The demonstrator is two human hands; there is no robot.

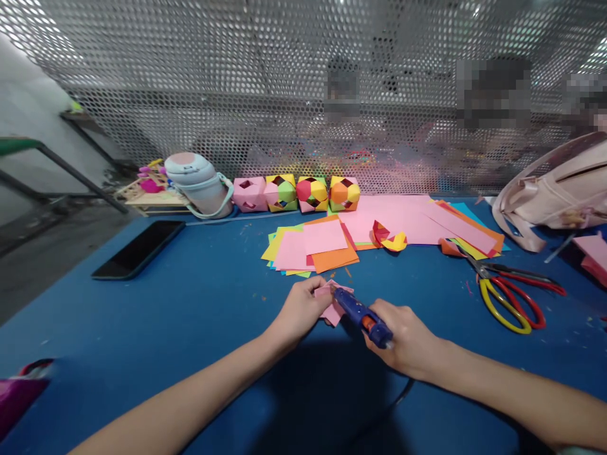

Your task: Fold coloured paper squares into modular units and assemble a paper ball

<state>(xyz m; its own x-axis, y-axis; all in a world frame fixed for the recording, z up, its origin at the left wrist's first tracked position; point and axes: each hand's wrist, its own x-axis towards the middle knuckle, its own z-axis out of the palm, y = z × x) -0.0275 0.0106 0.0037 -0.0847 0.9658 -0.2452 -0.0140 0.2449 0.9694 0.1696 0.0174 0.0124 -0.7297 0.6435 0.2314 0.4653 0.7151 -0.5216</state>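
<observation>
Near the middle of the blue table, my left hand [302,305] pinches a small folded piece of pink paper [334,313]. My right hand [403,333] is wrapped round a blue glue gun [359,314], an orange part showing in its body. The gun's nozzle points left and meets the upper part of the pink paper; whether glue is coming out is too small to tell. A dark cord runs down from below my right hand. Just beyond my hands lies a stack of coloured paper squares [289,249], pink, orange, yellow and green.
Folded paper cubes [250,194] line the back beside a tumbler [195,183]. A phone [139,250] lies left; scissors [505,297] lie right. Red and yellow folded pieces [393,241] rest by large pink sheets [398,218]. A bag [554,183] and perforated metal screen [265,82] stand behind.
</observation>
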